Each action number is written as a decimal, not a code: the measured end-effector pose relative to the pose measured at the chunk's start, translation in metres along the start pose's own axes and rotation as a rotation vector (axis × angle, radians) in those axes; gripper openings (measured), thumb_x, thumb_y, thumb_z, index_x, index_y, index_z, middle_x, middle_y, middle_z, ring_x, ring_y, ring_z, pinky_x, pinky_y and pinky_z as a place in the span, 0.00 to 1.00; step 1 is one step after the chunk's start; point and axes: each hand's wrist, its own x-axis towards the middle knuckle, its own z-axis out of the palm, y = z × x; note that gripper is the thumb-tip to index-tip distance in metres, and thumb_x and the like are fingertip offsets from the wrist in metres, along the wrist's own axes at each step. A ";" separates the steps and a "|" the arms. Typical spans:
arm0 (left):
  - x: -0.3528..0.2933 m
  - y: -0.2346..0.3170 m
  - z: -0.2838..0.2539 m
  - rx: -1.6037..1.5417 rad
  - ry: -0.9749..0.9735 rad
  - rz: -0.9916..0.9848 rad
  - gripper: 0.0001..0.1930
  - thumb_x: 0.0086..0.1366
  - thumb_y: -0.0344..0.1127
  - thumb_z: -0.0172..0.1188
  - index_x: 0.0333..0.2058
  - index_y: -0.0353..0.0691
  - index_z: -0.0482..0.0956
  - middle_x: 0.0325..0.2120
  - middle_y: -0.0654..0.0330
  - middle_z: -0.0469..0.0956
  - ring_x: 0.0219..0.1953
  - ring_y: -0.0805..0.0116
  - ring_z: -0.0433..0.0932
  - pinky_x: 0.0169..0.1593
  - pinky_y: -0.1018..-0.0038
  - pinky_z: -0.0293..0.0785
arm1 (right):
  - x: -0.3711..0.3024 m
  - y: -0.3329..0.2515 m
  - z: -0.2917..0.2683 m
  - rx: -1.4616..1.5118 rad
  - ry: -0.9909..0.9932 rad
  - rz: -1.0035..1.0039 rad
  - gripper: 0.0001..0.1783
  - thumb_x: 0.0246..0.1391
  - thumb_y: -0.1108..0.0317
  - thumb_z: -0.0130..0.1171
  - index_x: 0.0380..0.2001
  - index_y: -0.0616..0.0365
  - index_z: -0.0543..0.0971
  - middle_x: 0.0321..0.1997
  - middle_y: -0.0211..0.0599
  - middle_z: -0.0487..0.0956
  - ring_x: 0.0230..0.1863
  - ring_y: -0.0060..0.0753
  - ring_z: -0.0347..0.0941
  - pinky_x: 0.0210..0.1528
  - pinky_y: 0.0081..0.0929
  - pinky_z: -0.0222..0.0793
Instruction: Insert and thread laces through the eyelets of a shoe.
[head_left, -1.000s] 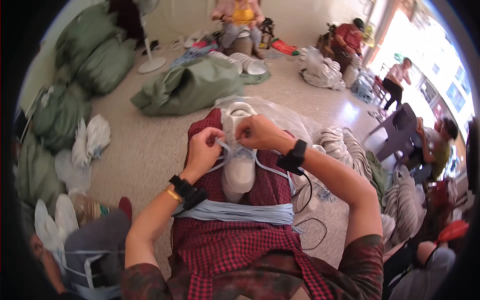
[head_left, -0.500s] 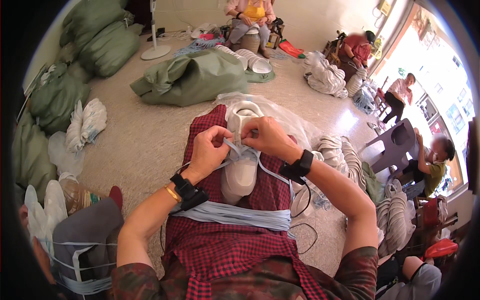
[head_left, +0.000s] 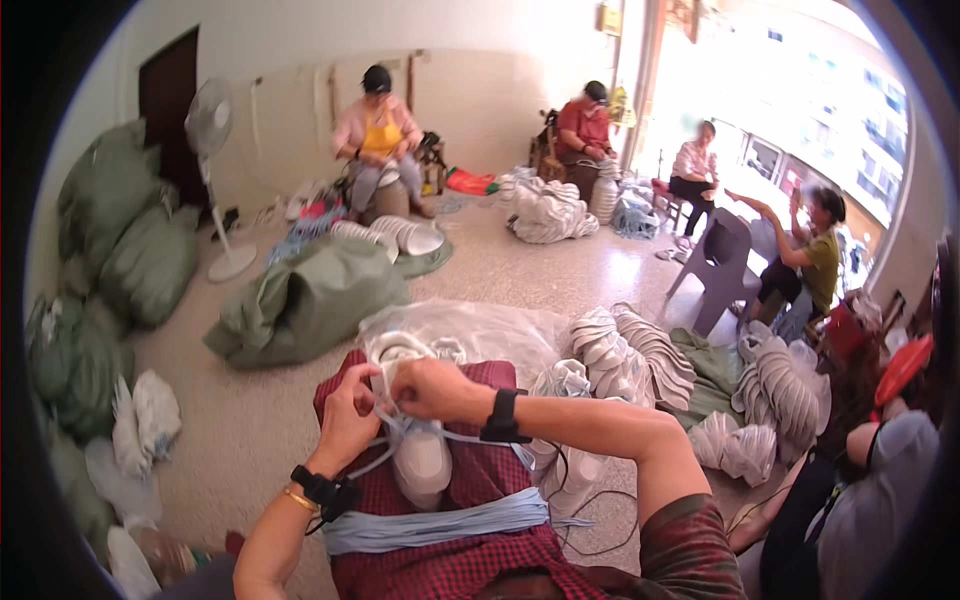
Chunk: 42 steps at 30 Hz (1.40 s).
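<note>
A white shoe rests on my lap over a red-and-black checked apron, its toe pointing toward me. My left hand is beside the shoe's opening, thumb and fingers pinched on a light blue shoelace. Across the upper part of the shoe, my right hand is closed at the lace holes; its fingertips are partly hidden, with lace coming from beneath them. A loose lace end trails to the right. A bundle of light blue laces lies across my waist.
Stacks of white shoes and a clear plastic sheet lie just beyond my knees. A green sack sits ahead on the floor; more sacks stand left, near a fan. Several people sit around, one near a grey plastic stool.
The view has tilted up and turned right, showing more of the room. Both my hands stay at the shoe's lacing. The person at the right now has an arm stretched out.
</note>
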 end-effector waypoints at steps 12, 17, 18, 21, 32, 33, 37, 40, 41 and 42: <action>0.037 0.005 -0.031 0.218 -0.422 0.216 0.22 0.46 0.31 0.76 0.38 0.37 0.74 0.27 0.54 0.80 0.31 0.62 0.80 0.38 0.68 0.76 | -0.007 -0.007 -0.002 -0.177 0.098 -0.209 0.11 0.45 0.72 0.58 0.35 0.62 0.77 0.32 0.47 0.78 0.35 0.54 0.78 0.33 0.49 0.71; 0.045 0.019 -0.031 0.239 -0.421 0.286 0.17 0.49 0.25 0.64 0.40 0.36 0.75 0.23 0.58 0.76 0.25 0.66 0.76 0.34 0.72 0.74 | 0.000 0.022 -0.055 0.029 0.504 -0.035 0.05 0.43 0.74 0.58 0.27 0.63 0.78 0.29 0.51 0.79 0.36 0.53 0.78 0.34 0.41 0.72; 0.048 0.034 -0.026 0.264 -0.365 0.415 0.15 0.50 0.24 0.62 0.39 0.36 0.76 0.22 0.59 0.75 0.24 0.67 0.75 0.32 0.73 0.73 | -0.005 0.033 -0.067 0.167 0.500 0.086 0.04 0.46 0.72 0.59 0.26 0.61 0.80 0.25 0.49 0.78 0.33 0.44 0.78 0.34 0.36 0.72; 0.049 0.057 -0.017 0.161 -0.172 0.399 0.10 0.51 0.24 0.62 0.35 0.34 0.80 0.21 0.60 0.77 0.25 0.73 0.76 0.30 0.75 0.72 | -0.017 0.016 -0.066 0.402 0.420 0.076 0.06 0.53 0.70 0.58 0.31 0.62 0.78 0.28 0.41 0.77 0.32 0.33 0.74 0.37 0.29 0.70; 0.084 0.049 -0.003 -0.201 -0.533 0.343 0.11 0.54 0.28 0.66 0.36 0.33 0.81 0.36 0.56 0.83 0.38 0.73 0.79 0.43 0.73 0.76 | -0.010 -0.039 -0.056 0.327 0.305 -0.459 0.07 0.50 0.70 0.61 0.29 0.62 0.74 0.31 0.41 0.72 0.31 0.41 0.70 0.34 0.36 0.66; 0.083 0.043 -0.007 -0.166 -0.657 0.355 0.14 0.54 0.27 0.65 0.41 0.34 0.80 0.42 0.56 0.82 0.43 0.70 0.79 0.47 0.72 0.76 | -0.009 -0.041 -0.055 0.315 0.251 -0.450 0.07 0.50 0.70 0.61 0.28 0.62 0.74 0.31 0.41 0.71 0.32 0.42 0.70 0.34 0.36 0.66; 0.084 -0.014 -0.009 -0.076 -0.707 0.175 0.18 0.54 0.27 0.65 0.46 0.37 0.80 0.46 0.58 0.80 0.49 0.67 0.77 0.52 0.70 0.75 | -0.008 -0.042 -0.054 0.319 0.183 -0.444 0.08 0.49 0.70 0.59 0.29 0.65 0.74 0.31 0.43 0.70 0.33 0.46 0.69 0.35 0.38 0.65; 0.086 -0.035 -0.003 -0.046 -0.738 0.204 0.21 0.53 0.27 0.65 0.48 0.37 0.78 0.46 0.57 0.80 0.50 0.68 0.77 0.53 0.70 0.74 | -0.008 -0.036 -0.048 0.349 0.163 -0.427 0.08 0.48 0.71 0.58 0.29 0.65 0.74 0.31 0.44 0.70 0.34 0.47 0.69 0.36 0.39 0.66; 0.086 -0.043 -0.002 -0.108 -0.724 0.163 0.22 0.53 0.28 0.65 0.49 0.37 0.77 0.47 0.57 0.80 0.50 0.69 0.77 0.53 0.71 0.74 | -0.007 -0.033 -0.045 0.316 0.187 -0.452 0.08 0.48 0.71 0.58 0.29 0.65 0.74 0.31 0.44 0.70 0.34 0.47 0.70 0.36 0.39 0.66; 0.085 -0.036 0.001 -0.100 -0.732 0.165 0.22 0.53 0.28 0.65 0.49 0.37 0.77 0.47 0.57 0.80 0.50 0.69 0.77 0.53 0.71 0.74 | -0.009 -0.030 -0.044 0.283 0.213 -0.465 0.08 0.48 0.71 0.58 0.29 0.65 0.74 0.31 0.44 0.70 0.34 0.46 0.70 0.36 0.38 0.67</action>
